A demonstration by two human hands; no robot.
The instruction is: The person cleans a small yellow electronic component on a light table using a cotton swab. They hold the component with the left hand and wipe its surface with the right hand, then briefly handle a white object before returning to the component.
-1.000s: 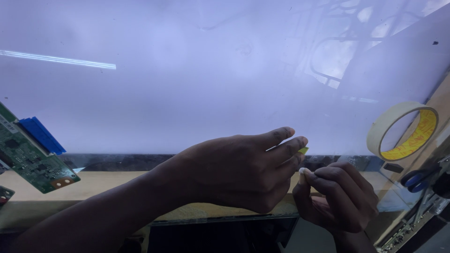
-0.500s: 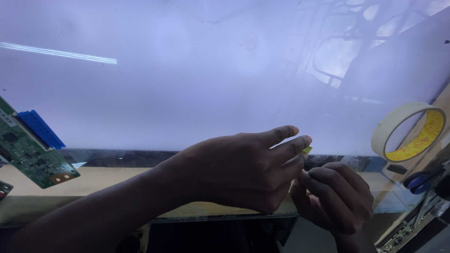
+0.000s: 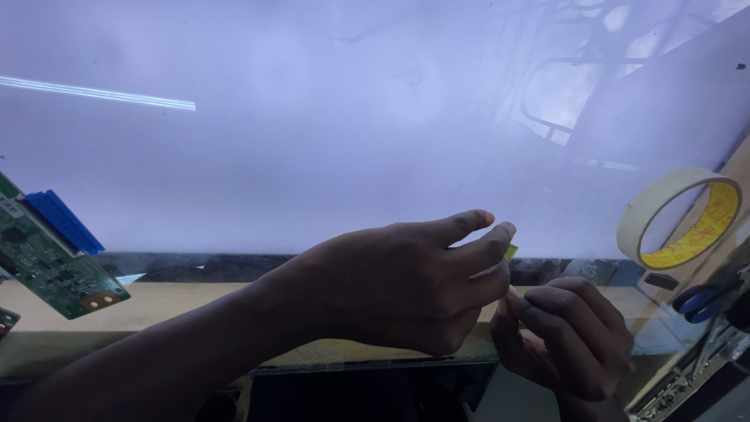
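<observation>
A large, pale, glowing panel sheet (image 3: 328,133) fills the upper part of the head view, its lower edge a dark strip (image 3: 195,266). My left hand (image 3: 398,285) reaches across to that edge, thumb and forefinger pinched on a small yellowish piece of tape (image 3: 511,252). My right hand (image 3: 566,336) is just below and to the right, fingers curled, fingertips touching the left thumb near the tape. How much of the tape the right hand grips is hidden.
A green circuit board (image 3: 43,262) with a blue connector strip (image 3: 62,223) lies at the left edge. A roll of masking tape (image 3: 680,219) stands at the right, with blue-handled scissors (image 3: 703,297) below it. A wooden bench surface (image 3: 172,301) runs under the panel.
Both hands stay at the panel's lower edge. The right hand has drifted slightly down and closer under the left thumb; the left fingers stay pinched on the tape.
</observation>
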